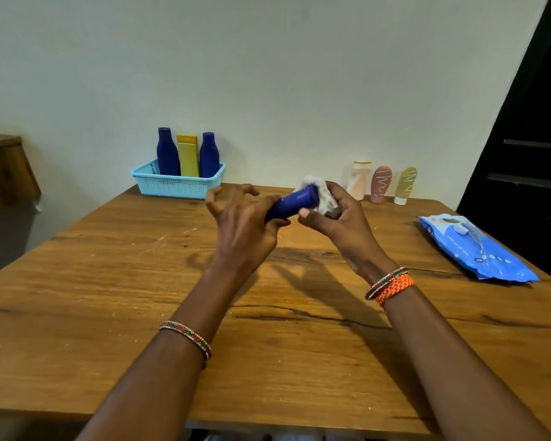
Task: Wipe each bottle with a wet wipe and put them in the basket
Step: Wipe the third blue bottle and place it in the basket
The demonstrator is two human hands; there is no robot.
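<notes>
Above the middle of the wooden table, my left hand (240, 226) grips a dark blue bottle (295, 201) that lies nearly sideways, its far end pointing up and right. My right hand (339, 218) presses a crumpled white wet wipe (323, 194) against that end. A light blue basket (175, 183) at the back left holds two upright dark blue bottles (167, 152) (209, 155) with a yellow tube (187, 155) between them. At the back right stand a white-and-peach bottle (358, 179), a pink tube (380, 184) and a yellow-green tube (405, 185).
A blue pack of wet wipes (474, 246) lies near the table's right edge. A pale wall runs directly behind the table. A wooden ledge (4, 167) juts out at the left, and a dark doorway (528, 148) stands at the right.
</notes>
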